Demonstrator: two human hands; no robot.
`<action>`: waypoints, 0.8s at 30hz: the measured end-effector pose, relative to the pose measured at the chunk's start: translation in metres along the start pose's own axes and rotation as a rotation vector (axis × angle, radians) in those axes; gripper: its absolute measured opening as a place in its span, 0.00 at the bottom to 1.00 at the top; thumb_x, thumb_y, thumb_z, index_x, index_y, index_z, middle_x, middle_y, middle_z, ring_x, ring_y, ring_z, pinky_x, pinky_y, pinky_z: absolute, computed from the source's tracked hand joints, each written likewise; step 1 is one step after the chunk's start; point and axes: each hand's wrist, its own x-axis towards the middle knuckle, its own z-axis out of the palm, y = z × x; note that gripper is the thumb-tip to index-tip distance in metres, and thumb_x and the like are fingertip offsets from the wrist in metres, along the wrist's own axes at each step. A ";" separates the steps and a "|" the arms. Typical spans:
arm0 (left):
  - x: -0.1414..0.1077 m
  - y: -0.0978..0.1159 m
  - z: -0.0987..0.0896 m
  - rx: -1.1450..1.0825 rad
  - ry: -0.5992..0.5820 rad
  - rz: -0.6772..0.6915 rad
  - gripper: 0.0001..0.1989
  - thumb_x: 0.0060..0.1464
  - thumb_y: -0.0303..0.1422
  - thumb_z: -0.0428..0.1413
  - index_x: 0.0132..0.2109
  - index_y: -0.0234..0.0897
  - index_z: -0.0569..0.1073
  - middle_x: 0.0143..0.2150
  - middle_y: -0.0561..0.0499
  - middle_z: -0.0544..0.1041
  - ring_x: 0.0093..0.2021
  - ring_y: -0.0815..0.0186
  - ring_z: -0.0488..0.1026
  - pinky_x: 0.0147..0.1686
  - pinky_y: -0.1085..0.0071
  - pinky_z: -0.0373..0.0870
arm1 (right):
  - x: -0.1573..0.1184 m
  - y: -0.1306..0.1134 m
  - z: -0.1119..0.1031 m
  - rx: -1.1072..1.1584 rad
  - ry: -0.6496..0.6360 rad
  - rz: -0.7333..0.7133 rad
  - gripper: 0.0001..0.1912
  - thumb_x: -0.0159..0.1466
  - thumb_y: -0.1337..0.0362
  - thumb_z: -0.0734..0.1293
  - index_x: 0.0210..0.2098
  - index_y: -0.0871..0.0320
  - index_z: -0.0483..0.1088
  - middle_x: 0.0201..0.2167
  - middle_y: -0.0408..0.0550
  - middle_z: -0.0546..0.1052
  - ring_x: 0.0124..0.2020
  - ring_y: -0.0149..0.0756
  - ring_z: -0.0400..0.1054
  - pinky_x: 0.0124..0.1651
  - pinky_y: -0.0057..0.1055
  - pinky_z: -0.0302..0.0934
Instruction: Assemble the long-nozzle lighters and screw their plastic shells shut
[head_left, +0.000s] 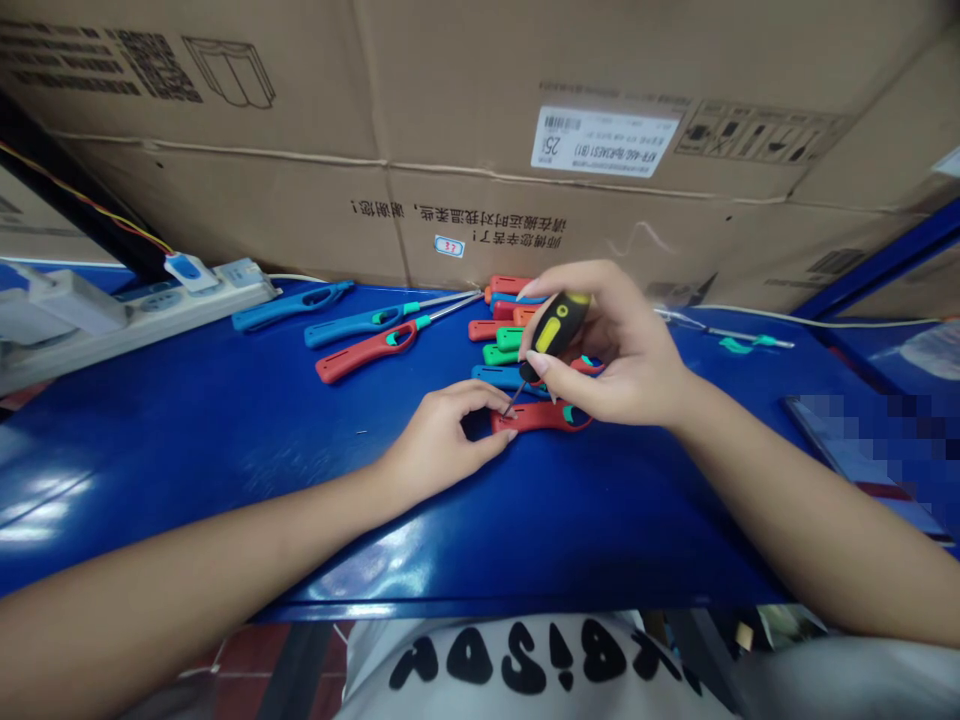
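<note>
Two hands share one small spot in the centre of the frame; the left hand [442,430] has its fingers grasping the left end of a red casing [534,418], thumb on the near edge and fingertips on the far edge; the casing lies on the blue table [420,550], just below a blue casing [495,376]. The right hand [630,350] has its fingers clenched round the handle of a black-and-yellow screwdriver [556,330]; its shaft slants down and left, the tip at that same end, though whether it is seated cannot be told.

For good work here, the shaft would best stand squarer to the casing, since a slanted tip may slip out; push and twist should go together, steady and light, as plastic probably marks or strips easily; the glossy tabletop may let the casing skid, so a firm pinch at both edges matters, with the left fingertips clear of the tip's path, should it jump.
</note>
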 end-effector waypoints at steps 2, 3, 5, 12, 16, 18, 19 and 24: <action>0.000 0.000 0.000 -0.010 0.001 -0.002 0.07 0.54 0.27 0.64 0.42 0.36 0.80 0.43 0.47 0.82 0.44 0.62 0.79 0.51 0.62 0.74 | 0.000 0.001 0.001 -0.006 0.002 0.001 0.23 0.65 0.68 0.69 0.58 0.48 0.62 0.52 0.46 0.75 0.47 0.37 0.77 0.43 0.34 0.77; 0.000 0.000 0.000 -0.014 0.000 -0.004 0.07 0.54 0.26 0.64 0.41 0.36 0.80 0.43 0.47 0.81 0.44 0.62 0.79 0.51 0.62 0.74 | 0.000 0.001 0.001 -0.012 0.002 0.004 0.23 0.65 0.67 0.69 0.58 0.47 0.62 0.52 0.46 0.74 0.47 0.37 0.77 0.43 0.34 0.77; 0.001 0.000 0.000 -0.021 0.000 -0.009 0.06 0.54 0.26 0.64 0.41 0.36 0.80 0.43 0.47 0.81 0.44 0.62 0.79 0.51 0.63 0.74 | -0.001 0.001 0.001 -0.016 -0.001 0.012 0.23 0.65 0.67 0.69 0.58 0.47 0.62 0.53 0.47 0.74 0.47 0.37 0.76 0.43 0.34 0.77; 0.002 0.002 0.001 -0.027 -0.006 -0.023 0.04 0.55 0.25 0.63 0.39 0.35 0.79 0.42 0.48 0.82 0.43 0.63 0.79 0.50 0.64 0.74 | 0.000 0.001 -0.001 0.019 0.009 0.084 0.22 0.66 0.65 0.69 0.58 0.47 0.62 0.50 0.47 0.74 0.45 0.37 0.77 0.37 0.31 0.76; 0.001 0.001 0.001 -0.027 0.000 -0.028 0.03 0.54 0.26 0.63 0.38 0.35 0.79 0.42 0.47 0.82 0.44 0.62 0.79 0.51 0.64 0.74 | 0.000 0.001 -0.002 0.029 0.020 0.113 0.22 0.66 0.65 0.69 0.57 0.47 0.62 0.47 0.46 0.73 0.38 0.34 0.76 0.30 0.28 0.73; 0.000 0.000 0.001 -0.024 -0.003 -0.032 0.03 0.54 0.26 0.64 0.38 0.35 0.79 0.42 0.47 0.82 0.44 0.62 0.79 0.51 0.63 0.74 | 0.000 0.001 -0.003 0.035 0.024 0.104 0.23 0.65 0.67 0.69 0.57 0.47 0.62 0.45 0.45 0.73 0.35 0.33 0.75 0.28 0.28 0.72; 0.000 0.000 0.001 -0.022 -0.003 -0.032 0.04 0.54 0.26 0.64 0.38 0.35 0.79 0.42 0.47 0.82 0.44 0.62 0.79 0.51 0.63 0.74 | 0.000 0.002 -0.003 0.041 0.021 0.103 0.23 0.65 0.67 0.69 0.57 0.47 0.62 0.44 0.44 0.72 0.35 0.32 0.75 0.28 0.27 0.72; 0.001 0.001 0.000 -0.023 -0.003 -0.026 0.05 0.54 0.26 0.64 0.39 0.35 0.79 0.42 0.47 0.82 0.44 0.62 0.79 0.51 0.63 0.74 | 0.001 0.001 -0.001 0.033 0.032 0.091 0.23 0.64 0.67 0.69 0.56 0.47 0.63 0.47 0.45 0.72 0.38 0.32 0.75 0.31 0.26 0.73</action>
